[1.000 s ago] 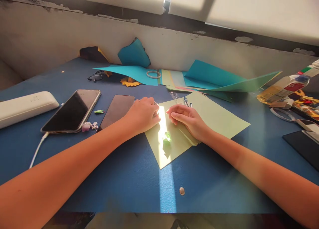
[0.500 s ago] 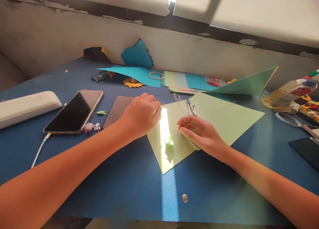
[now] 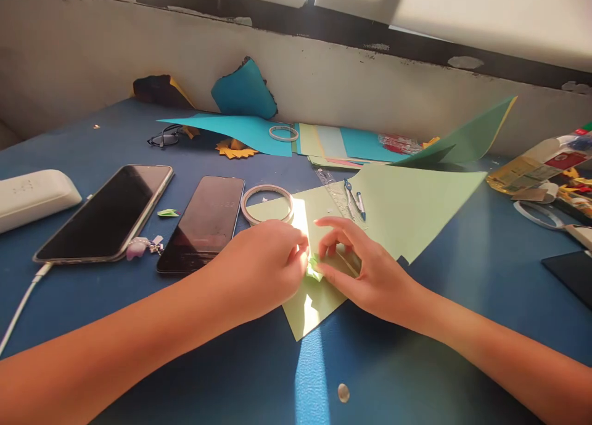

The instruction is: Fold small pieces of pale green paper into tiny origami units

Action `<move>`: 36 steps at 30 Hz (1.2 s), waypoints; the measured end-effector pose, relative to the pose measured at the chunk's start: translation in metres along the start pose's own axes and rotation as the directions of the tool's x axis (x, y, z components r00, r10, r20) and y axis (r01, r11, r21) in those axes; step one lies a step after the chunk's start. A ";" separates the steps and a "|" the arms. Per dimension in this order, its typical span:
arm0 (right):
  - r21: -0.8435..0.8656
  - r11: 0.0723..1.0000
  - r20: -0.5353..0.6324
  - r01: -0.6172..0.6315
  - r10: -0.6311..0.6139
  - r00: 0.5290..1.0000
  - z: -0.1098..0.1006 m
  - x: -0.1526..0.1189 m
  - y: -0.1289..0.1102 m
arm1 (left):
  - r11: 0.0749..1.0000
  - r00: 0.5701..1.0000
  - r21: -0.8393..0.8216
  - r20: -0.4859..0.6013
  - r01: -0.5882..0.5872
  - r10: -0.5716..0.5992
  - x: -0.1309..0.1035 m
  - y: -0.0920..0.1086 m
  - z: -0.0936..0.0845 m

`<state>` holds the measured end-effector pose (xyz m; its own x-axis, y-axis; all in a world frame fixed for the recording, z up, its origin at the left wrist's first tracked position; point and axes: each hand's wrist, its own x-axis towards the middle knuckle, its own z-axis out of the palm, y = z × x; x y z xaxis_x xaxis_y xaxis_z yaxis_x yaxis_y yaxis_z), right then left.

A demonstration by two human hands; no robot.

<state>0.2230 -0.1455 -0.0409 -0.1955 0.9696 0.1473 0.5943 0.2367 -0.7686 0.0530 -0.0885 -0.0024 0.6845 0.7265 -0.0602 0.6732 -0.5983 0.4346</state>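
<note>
Over the light-green sheet [image 3: 416, 206], the left hand [image 3: 275, 261] curls at a folded paper [image 3: 315, 269], grip unclear; the right hand [image 3: 370, 271], fingers parted, adjoins it.

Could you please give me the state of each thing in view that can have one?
Left hand: fingers curled, grip partly hidden.
Right hand: thumb and forefinger apart.
Small bright-green paper piece: folded, between both hands.
Pale-green paper sheet: unfolded, partly sunlit.
Black rectangular phone at far left: screen dark, white cable attached.
Black phone nearer the left hand: screen mostly dark.
Clear plastic bottle: holding yellow liquid.
Dark-green paper sheet: right end curled upward.
</note>
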 end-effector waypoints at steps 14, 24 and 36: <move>0.132 0.985 -0.112 -0.108 0.123 0.986 0.005 0.000 -0.004 | 0.980 0.999 -0.195 -0.006 0.035 -0.036 0.004 -0.001 0.015; 0.098 0.993 -0.165 0.063 -0.046 0.985 0.000 -0.002 -0.004 | 0.993 1.000 -0.115 -0.021 0.008 -0.011 0.002 -0.001 0.016; 0.694 0.704 0.013 -0.151 0.198 0.980 -0.012 0.001 -0.002 | 0.923 0.954 -0.375 -0.297 -0.083 -0.035 0.004 0.004 0.004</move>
<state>0.2306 -0.1443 -0.0319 -0.0836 0.9964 -0.0159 -0.0936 -0.0237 -0.9953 0.0595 -0.0894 -0.0045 0.5468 0.8145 0.1941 0.4601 -0.4859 0.7431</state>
